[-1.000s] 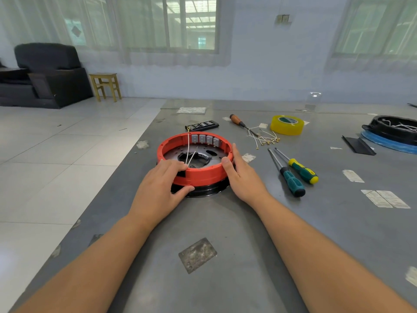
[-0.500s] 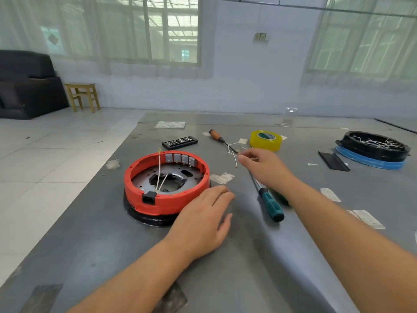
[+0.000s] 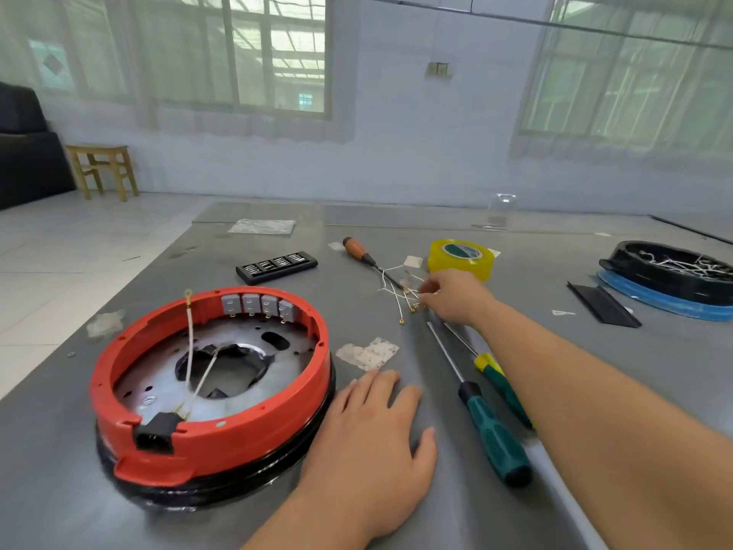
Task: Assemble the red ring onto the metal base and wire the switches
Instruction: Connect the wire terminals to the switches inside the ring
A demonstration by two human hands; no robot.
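The red ring (image 3: 254,430) sits on the round metal base (image 3: 234,343), over a black rim. Several grey switches (image 3: 258,305) line the ring's far inner wall, and a black socket (image 3: 156,432) is set in its near wall. Two white wires (image 3: 189,331) rise from the base's centre hole. My left hand (image 3: 373,442) rests flat on the table just right of the ring. My right hand (image 3: 456,297) reaches over a loose bundle of white wires (image 3: 396,295) with brass terminals, its fingertips pinching some of them.
Two green-handled screwdrivers (image 3: 492,430) lie right of my left hand. An orange-handled screwdriver (image 3: 359,251), a yellow tape roll (image 3: 462,258) and a black bit case (image 3: 276,267) lie farther back. A black tray of wires (image 3: 670,277) on a blue disc stands at right.
Both hands left the red ring. My left hand slid to the table beside it. My right hand reached out to the wire bundle and now pinches wires there. The view moved closer.
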